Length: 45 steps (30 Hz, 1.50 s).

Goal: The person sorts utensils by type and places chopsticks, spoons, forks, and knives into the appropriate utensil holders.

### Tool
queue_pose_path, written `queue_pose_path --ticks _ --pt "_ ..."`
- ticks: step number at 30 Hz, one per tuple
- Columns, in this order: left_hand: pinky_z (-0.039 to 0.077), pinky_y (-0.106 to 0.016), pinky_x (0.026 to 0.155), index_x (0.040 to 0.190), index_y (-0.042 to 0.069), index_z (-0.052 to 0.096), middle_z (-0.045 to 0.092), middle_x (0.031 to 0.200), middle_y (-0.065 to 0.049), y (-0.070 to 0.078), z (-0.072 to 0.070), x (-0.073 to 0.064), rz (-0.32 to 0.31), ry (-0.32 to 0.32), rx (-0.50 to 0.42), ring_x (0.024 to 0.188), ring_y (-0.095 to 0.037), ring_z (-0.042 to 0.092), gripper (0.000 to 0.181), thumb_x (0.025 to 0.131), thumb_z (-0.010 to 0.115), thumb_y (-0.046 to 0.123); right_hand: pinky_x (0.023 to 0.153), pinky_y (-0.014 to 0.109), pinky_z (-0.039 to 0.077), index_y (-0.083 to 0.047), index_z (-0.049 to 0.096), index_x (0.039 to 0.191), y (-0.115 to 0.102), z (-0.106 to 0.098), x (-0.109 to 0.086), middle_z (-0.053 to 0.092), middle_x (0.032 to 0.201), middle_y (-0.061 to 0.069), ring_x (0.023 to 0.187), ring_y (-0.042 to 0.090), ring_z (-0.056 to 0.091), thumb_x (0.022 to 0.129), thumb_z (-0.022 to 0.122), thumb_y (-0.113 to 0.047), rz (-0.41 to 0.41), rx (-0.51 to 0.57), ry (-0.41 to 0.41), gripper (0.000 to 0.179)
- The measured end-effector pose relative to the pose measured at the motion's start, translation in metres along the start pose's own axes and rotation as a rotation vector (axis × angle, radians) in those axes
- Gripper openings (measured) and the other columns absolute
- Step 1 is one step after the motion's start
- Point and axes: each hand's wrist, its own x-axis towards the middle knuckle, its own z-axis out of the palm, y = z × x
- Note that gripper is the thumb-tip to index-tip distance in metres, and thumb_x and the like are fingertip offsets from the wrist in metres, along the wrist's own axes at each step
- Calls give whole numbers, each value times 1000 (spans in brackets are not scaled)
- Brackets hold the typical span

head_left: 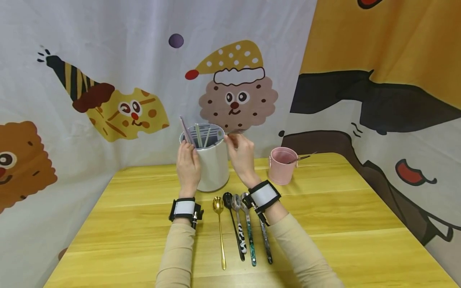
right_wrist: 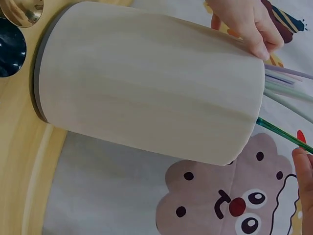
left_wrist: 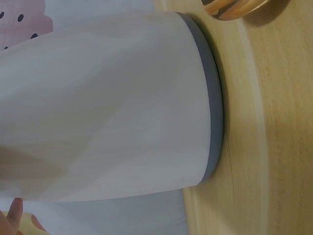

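A tall white canister [head_left: 212, 170] with a grey base stands upright at the back of the table. Pale purple and light green sticks [head_left: 198, 135] rise out of its mouth. My left hand [head_left: 188, 164] grips the canister's rim on the left, thumb on the outer wall. At the right of the mouth, my right hand [head_left: 241, 154] pinches a fork [right_wrist: 283, 133] with a slim green handle. Its tines show above the fingers in the head view, and the handle's end dips behind the rim in the right wrist view.
In front of the canister lie a gold spoon [head_left: 218, 206], a black spoon [head_left: 228, 199] and several pattern-handled utensils [head_left: 251, 240], one partly behind the right wrist. A pink bucket [head_left: 282, 170] at right holds a thin dark-handled piece [head_left: 300, 159]. A printed curtain [head_left: 151, 60] hangs behind.
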Motion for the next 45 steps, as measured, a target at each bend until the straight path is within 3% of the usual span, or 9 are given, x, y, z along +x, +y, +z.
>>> queue_pose_path --ticks 8,21,38,45 --pt "36 -42 113 107 -2 55 60 116 -19 1 0 1 7 12 -6 128 -35 49 23 99 42 15 66 31 58 1 64 91 1 4 -2 73 83 15 71 23 69 93 59 -11 57 -39 -63 12" --pt "35 -41 114 107 -3 56 61 115 -20 1 0 0 7 11 -7 128 -35 49 25 100 41 15 73 33 59 3 61 103 4 4 -4 71 93 16 82 25 70 96 53 -12 169 5 -181 18" --pt "35 -42 114 108 -3 55 60 115 -20 -2 3 -2 -2 29 0 129 -36 48 24 99 42 14 69 32 57 -1 63 101 34 -11 -56 71 90 13 79 23 68 95 54 -13 357 -37 -292 16" --pt "35 -42 114 109 -3 56 60 117 -19 -2 3 -2 -7 24 -2 129 -35 48 25 99 42 15 67 33 56 -1 63 100 50 -18 -76 70 86 13 77 24 68 93 57 -14 428 -115 -320 16"
